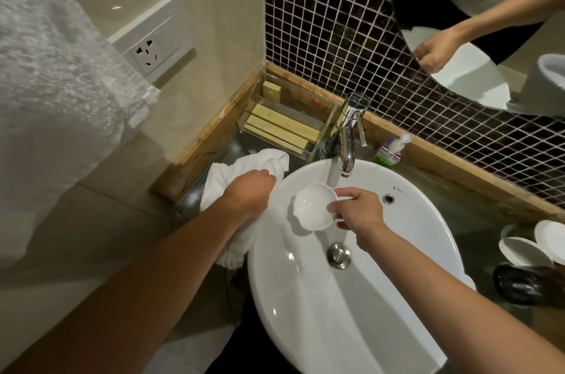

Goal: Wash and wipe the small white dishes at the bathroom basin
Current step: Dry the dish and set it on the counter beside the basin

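Note:
My right hand (359, 211) holds a small white dish (313, 205) with a wavy rim, tilted, over the white basin (412, 251) just below the chrome tap (348, 141). A thin stream of water falls from the spout beside the dish. My left hand (247, 193) grips a white towel (241, 166) that lies on the counter at the basin's left edge. More small white dishes (526, 251) sit on the counter at the far right.
A clear tray (284, 126) with wooden boxes stands in the back corner. A small pump bottle (389, 150) is right of the tap. A dark object (519, 285) lies by the right dishes. A wall socket (153, 46) and a hanging towel (46, 68) are on the left. A mirror (477, 22) hangs above.

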### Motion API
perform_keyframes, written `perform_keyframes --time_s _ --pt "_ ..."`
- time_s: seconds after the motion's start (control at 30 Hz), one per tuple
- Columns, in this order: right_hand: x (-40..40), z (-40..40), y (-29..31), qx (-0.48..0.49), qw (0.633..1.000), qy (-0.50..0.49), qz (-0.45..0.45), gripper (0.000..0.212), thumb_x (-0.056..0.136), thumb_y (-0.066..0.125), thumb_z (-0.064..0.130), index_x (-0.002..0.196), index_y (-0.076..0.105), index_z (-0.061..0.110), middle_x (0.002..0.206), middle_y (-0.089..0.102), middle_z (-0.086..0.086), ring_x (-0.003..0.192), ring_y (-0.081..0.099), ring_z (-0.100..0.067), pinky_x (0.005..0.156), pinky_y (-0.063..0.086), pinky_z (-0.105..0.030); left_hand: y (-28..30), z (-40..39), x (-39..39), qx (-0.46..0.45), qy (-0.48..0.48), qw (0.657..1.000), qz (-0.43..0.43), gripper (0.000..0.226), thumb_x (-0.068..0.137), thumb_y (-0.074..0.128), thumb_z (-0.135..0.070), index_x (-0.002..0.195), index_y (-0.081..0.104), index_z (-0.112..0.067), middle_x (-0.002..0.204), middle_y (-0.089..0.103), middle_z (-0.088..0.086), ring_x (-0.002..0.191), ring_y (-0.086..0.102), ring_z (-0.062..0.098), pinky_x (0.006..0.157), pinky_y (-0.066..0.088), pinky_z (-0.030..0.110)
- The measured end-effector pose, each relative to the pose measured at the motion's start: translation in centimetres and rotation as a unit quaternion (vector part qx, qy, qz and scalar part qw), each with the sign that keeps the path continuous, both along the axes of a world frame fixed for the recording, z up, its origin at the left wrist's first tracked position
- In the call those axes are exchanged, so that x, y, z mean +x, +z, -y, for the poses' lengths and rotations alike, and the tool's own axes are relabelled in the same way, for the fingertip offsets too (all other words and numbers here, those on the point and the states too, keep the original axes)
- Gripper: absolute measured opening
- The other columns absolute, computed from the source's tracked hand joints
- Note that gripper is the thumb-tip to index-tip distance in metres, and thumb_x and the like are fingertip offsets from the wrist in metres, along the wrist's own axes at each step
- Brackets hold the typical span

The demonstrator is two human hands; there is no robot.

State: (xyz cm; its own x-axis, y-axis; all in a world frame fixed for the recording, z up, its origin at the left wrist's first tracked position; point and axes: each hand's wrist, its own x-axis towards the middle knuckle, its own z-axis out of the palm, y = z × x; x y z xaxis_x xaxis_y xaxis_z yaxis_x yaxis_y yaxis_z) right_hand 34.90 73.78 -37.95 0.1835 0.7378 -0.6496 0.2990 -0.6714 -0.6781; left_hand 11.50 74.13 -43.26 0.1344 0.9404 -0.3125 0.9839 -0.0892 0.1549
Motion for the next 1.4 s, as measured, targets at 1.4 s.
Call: perform_keyframes --time_s 1.4 --pt "12.0 3.8 0.3 0.077 0.983 -0.163 0.037 0.033 0.092 0.055 -0.008 0.095 0.076 0.017 0.101 0.069 -0.008 0.092 0.065 -0.033 0.072 0.064 -0.044 2.5 -1.5 18.6 -0.123 0.097 0.903 0.401 0.036 0.087 0.048 -0.008 0.119 0.064 -0.015 0.113 0.064 0.008 0.089 0.064 0.025 0.085 0.055 0.043"
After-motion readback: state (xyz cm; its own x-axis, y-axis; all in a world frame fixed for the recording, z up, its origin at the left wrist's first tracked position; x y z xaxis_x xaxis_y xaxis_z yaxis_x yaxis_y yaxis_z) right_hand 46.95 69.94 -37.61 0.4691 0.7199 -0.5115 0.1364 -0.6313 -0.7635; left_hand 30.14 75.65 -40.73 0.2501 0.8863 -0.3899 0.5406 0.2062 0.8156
